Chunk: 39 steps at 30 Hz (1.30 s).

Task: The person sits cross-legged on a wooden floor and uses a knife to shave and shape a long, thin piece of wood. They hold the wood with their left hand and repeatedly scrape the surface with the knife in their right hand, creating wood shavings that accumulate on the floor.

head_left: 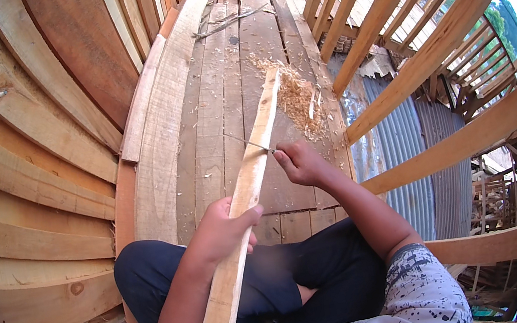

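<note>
A long, pale strip of wood (250, 183) slants from my lap up and away over the floor, its far end narrowed. My left hand (223, 229) wraps round its middle, thumb on top. Farther up the strip, my right hand (301, 163) is closed on the handle of a thin-bladed knife (259, 146). The blade lies across the strip and juts out past its left edge. Most of the knife's handle is hidden in my fist.
Wood shavings (300, 102) lie heaped on the plank floor (204, 136) beyond the strip. A thin twig (230, 22) rests farther off. Plank walling (24, 178) rises on the left. On the right stands a wooden railing (423, 91), with corrugated metal sheets (399, 153) below it.
</note>
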Tool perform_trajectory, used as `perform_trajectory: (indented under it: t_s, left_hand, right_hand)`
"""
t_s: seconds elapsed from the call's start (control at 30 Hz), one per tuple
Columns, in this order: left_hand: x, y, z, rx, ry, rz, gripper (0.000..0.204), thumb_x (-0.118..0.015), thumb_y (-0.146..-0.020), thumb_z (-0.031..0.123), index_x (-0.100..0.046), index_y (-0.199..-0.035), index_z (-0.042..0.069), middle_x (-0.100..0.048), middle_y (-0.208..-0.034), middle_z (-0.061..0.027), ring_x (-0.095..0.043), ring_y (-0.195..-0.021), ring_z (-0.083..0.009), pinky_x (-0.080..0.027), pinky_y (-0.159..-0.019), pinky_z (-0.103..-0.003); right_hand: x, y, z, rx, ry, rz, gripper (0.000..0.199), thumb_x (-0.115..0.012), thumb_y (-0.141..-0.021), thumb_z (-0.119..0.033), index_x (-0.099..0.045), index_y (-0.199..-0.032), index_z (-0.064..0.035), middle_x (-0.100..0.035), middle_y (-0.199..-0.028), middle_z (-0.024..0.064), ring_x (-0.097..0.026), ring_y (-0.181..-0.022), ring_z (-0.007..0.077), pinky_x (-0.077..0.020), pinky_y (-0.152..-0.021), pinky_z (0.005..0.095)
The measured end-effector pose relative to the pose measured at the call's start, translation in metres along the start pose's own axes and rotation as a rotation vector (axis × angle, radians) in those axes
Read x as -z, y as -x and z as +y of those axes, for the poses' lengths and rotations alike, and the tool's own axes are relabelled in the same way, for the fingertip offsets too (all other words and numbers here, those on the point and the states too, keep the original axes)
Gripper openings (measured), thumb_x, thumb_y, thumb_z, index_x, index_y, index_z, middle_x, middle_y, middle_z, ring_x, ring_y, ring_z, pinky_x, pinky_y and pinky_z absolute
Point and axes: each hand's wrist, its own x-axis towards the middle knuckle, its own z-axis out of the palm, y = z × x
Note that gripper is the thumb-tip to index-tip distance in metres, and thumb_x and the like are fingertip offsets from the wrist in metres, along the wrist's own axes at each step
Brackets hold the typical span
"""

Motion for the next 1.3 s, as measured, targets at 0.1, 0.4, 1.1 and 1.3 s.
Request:
perform_trajectory:
  t_s: [0.1, 0.4, 1.1, 1.3]
  left_hand:
    - [-0.001, 0.001, 0.002, 0.003, -0.001, 0.0, 0.035, -0.07, -0.091, 0.024, -0.057, -0.108, -0.003, -0.062, -0.078, -0.0073, -0.062, -0.056, -0.0124, -0.053, -0.049, -0.027]
    - [-0.002, 0.002, 0.005, -0.002, 0.012, -0.006, 0.033, -0.07, -0.092, 0.024, -0.057, -0.107, -0.003, -0.061, -0.075, -0.0072, -0.061, -0.055, -0.0124, -0.053, -0.049, -0.027]
    - [0.007, 0.006, 0.007, -0.02, -0.004, 0.06, 0.032, -0.071, -0.092, 0.028, -0.059, -0.104, 0.0, -0.061, -0.077, -0.0038, -0.059, -0.055, -0.0104, -0.05, -0.049, -0.027]
    - [0.004, -0.001, 0.003, -0.024, -0.022, 0.041, 0.031, -0.07, -0.092, 0.028, -0.06, -0.104, 0.001, -0.061, -0.078, -0.0031, -0.059, -0.056, -0.0102, -0.05, -0.05, -0.027]
  right_hand:
    - [0.001, 0.0, 0.001, -0.001, 0.004, -0.008, 0.037, -0.051, -0.1, -0.024, -0.056, -0.075, 0.0036, -0.055, -0.064, 0.0285, -0.056, -0.064, 0.0497, -0.0424, -0.061, 0.0544]
    - [0.005, 0.0, -0.005, -0.018, 0.039, -0.006, 0.038, -0.05, -0.1, -0.026, -0.057, -0.077, 0.0034, -0.055, -0.065, 0.0283, -0.057, -0.066, 0.0491, -0.0421, -0.062, 0.055]
    - [-0.011, -0.009, -0.01, -0.106, 0.137, 0.056, 0.028, -0.057, -0.095, -0.028, -0.058, -0.081, -0.0033, -0.056, -0.062, 0.0239, -0.058, -0.059, 0.0461, -0.0456, -0.058, 0.0532]
    - [-0.006, -0.012, 0.003, 0.029, 0.217, 0.111, 0.033, -0.054, -0.097, -0.033, -0.059, -0.082, -0.0042, -0.06, -0.066, 0.0207, -0.06, -0.061, 0.043, -0.0466, -0.059, 0.0515]
